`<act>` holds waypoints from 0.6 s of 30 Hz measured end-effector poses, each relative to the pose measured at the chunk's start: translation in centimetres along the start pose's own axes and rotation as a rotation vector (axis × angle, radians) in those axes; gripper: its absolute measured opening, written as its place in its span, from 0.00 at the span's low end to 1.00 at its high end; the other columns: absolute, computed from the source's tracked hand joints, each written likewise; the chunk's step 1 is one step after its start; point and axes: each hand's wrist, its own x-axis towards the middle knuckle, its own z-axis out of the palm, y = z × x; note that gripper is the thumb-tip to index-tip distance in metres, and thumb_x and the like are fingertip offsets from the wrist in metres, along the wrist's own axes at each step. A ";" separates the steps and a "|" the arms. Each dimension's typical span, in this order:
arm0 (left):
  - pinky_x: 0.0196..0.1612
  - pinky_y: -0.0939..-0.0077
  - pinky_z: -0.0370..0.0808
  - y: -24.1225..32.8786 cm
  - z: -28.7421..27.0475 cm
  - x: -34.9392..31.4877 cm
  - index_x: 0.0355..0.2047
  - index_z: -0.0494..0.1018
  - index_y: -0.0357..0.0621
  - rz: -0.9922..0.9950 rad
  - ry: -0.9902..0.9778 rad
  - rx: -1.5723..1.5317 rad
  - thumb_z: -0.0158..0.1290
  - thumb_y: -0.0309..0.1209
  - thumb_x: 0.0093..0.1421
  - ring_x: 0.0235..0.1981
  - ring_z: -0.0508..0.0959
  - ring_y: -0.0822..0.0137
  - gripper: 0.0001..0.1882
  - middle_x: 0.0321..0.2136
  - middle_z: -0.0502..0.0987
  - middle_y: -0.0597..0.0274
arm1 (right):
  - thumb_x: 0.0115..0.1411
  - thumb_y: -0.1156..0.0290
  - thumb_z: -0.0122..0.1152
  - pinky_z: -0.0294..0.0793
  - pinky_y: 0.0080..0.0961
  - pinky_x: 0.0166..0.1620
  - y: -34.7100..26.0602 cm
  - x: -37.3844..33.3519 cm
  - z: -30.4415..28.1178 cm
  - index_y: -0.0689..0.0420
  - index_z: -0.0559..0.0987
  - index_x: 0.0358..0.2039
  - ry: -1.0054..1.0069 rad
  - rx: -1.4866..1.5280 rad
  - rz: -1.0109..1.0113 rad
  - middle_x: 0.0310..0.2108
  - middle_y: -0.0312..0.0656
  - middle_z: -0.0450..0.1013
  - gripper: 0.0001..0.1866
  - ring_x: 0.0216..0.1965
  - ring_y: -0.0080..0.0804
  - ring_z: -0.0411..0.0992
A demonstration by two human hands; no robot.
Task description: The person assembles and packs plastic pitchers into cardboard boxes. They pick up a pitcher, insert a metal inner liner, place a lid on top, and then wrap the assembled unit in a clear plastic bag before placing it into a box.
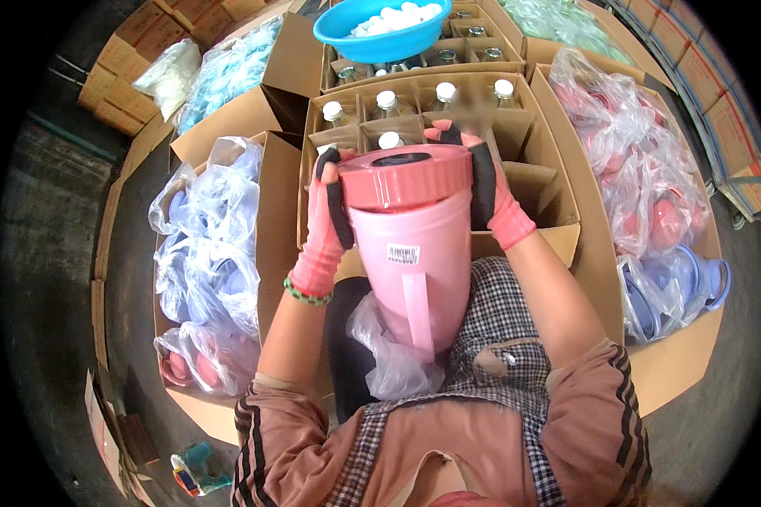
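Observation:
A pink plastic pitcher leans over my lap, its handle and a small barcode sticker facing me. On its top sits a darker pink-red screw lid with a dark round centre. My left hand, in a pink and black glove, grips the left side of the lid. My right hand, gloved alike, presses against the lid's right side, so the pitcher is held between both hands. A crumpled clear plastic bag lies at the pitcher's base on my lap.
Ahead stands a divided carton with several white-capped glass bottles. A blue basin of white caps rests on another bottle carton behind. Bagged lavender plastic ware fills a left carton, bagged pink ware a right one. A tape dispenser lies lower left.

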 end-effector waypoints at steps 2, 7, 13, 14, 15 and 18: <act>0.51 0.68 0.61 0.2 1.0 -1.6 0.42 0.62 0.38 0.232 0.002 0.199 0.43 0.52 0.55 0.48 0.64 0.62 0.28 0.48 0.61 0.50 | 0.57 0.58 0.46 0.63 0.25 0.50 -0.1 -0.9 0.1 0.61 0.64 0.48 -0.071 -0.001 -0.060 0.45 0.42 0.64 0.23 0.45 0.29 0.64; 0.54 0.66 0.57 0.8 1.8 -3.9 0.47 0.59 0.35 0.413 -0.056 0.355 0.42 0.60 0.51 0.52 0.60 0.60 0.38 0.53 0.56 0.49 | 0.58 0.60 0.45 0.62 0.24 0.51 -0.7 -3.0 0.4 0.62 0.63 0.49 -0.195 -0.161 -0.173 0.46 0.43 0.63 0.23 0.47 0.28 0.63; 0.55 0.67 0.56 2.3 2.2 -4.9 0.44 0.61 0.31 0.218 -0.051 0.044 0.42 0.63 0.47 0.53 0.59 0.60 0.42 0.55 0.52 0.49 | 0.58 0.61 0.42 0.57 0.27 0.55 -2.1 -4.4 1.7 0.62 0.56 0.53 -0.158 -0.305 -0.083 0.51 0.47 0.59 0.26 0.51 0.33 0.60; 0.55 0.67 0.56 2.2 2.6 -5.1 0.42 0.64 0.30 0.176 0.026 -0.034 0.41 0.61 0.50 0.53 0.59 0.60 0.40 0.55 0.53 0.49 | 0.58 0.61 0.42 0.57 0.28 0.55 -1.9 -4.4 1.9 0.62 0.56 0.54 -0.165 -0.269 -0.073 0.51 0.47 0.59 0.26 0.52 0.33 0.59; 0.55 0.67 0.56 2.5 3.2 -5.2 0.39 0.65 0.30 0.228 0.054 0.057 0.41 0.59 0.52 0.53 0.60 0.60 0.37 0.54 0.54 0.49 | 0.58 0.62 0.43 0.57 0.28 0.55 -1.8 -4.3 1.9 0.62 0.56 0.54 -0.187 -0.210 -0.076 0.51 0.47 0.59 0.26 0.52 0.33 0.59; 0.54 0.65 0.57 2.8 4.7 -5.3 0.34 0.67 0.30 0.354 0.115 0.279 0.39 0.54 0.56 0.52 0.61 0.57 0.32 0.53 0.56 0.46 | 0.58 0.63 0.42 0.57 0.28 0.55 -1.5 -3.8 1.4 0.62 0.55 0.54 -0.221 -0.109 -0.087 0.51 0.47 0.59 0.26 0.52 0.34 0.59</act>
